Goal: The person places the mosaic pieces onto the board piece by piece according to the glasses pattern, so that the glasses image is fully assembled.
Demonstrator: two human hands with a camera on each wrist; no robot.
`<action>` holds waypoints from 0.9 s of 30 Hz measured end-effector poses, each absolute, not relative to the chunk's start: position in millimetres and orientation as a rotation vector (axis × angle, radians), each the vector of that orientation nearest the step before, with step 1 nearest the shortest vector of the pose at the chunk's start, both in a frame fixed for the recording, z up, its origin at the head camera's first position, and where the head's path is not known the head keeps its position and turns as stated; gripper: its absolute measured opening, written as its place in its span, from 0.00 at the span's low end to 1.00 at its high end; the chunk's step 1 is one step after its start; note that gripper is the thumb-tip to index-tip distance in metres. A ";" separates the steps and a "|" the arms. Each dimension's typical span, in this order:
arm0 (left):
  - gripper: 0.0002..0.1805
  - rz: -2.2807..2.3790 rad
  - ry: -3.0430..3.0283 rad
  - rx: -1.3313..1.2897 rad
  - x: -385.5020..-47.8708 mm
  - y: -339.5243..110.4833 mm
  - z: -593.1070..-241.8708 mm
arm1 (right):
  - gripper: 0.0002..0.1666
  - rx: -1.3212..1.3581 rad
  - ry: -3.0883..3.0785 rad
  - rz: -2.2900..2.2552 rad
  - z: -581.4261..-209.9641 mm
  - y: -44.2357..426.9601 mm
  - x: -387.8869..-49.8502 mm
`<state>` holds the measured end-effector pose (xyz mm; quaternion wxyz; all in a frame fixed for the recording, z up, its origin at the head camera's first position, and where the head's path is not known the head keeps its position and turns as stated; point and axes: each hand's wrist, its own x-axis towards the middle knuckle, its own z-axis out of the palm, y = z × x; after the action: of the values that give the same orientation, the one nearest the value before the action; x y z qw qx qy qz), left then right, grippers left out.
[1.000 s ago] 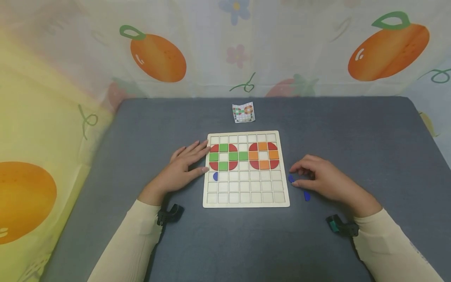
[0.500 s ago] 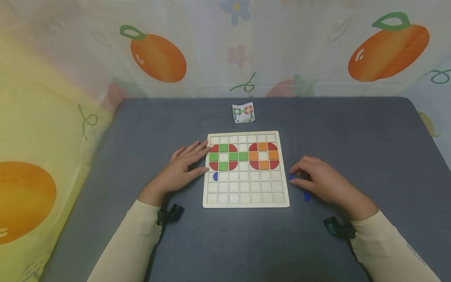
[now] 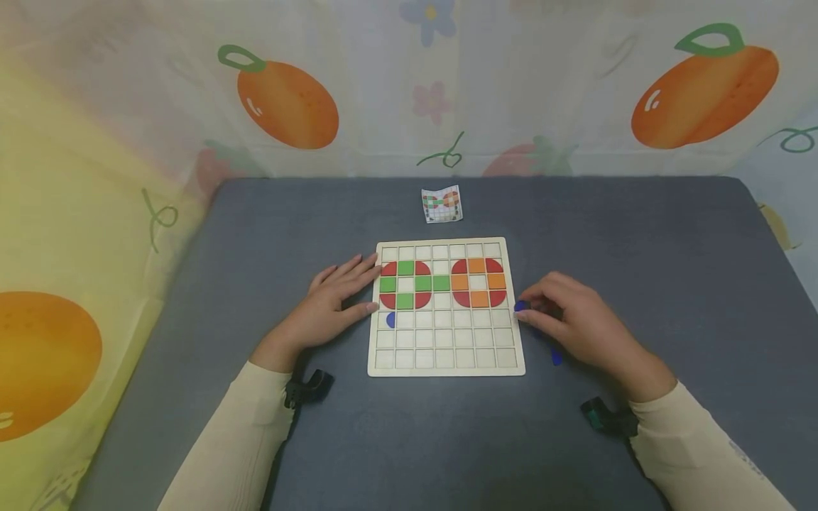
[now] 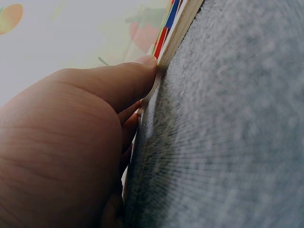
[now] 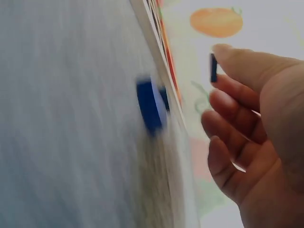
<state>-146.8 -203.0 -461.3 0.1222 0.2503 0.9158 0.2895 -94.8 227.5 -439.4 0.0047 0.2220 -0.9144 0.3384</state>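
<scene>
The pale wooden grid board [image 3: 447,360] lies on the table. Red quarter-round, green and orange square tiles form two rings on it, and a blue half-round tile [image 3: 391,320] sits lower left. My left hand [image 3: 326,309] lies flat with fingers spread, thumb and fingertips touching the board's left edge; its thumb [image 4: 128,83] shows against the rim in the left wrist view. Between thumb and index finger my right hand [image 3: 571,312] pinches a small blue tile [image 5: 213,68], raised off the table beside the board's right edge. Another blue tile [image 3: 557,356] lies below this hand.
A small printed pattern card [image 3: 442,204] with similar coloured rings lies behind the board. The grey table [image 3: 307,213] ends at a fruit-patterned curtain [image 3: 537,85]. Dark wrist mounts [image 3: 309,388] sit at both cuffs.
My right hand has taken hold of a blue tile by the board's right side and raised it slightly, moving left and away from me. My left hand has stayed in place.
</scene>
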 end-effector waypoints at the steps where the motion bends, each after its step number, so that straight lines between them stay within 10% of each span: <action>1: 0.42 0.846 2.672 0.731 -146.9 -202.8 -461.2 | 0.11 0.710 -2.842 1.069 -439.3 223.4 -93.7; 27: 0.40 0.872 2.686 0.756 -147.1 -202.3 -460.2 | 0.13 1.075 -2.881 1.044 -449.3 65.3 -82.7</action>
<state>-147.1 -202.3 -460.2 0.1087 0.2571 0.9134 0.2964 -82.7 65.3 -449.3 -0.0530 0.3305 -0.8859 0.3212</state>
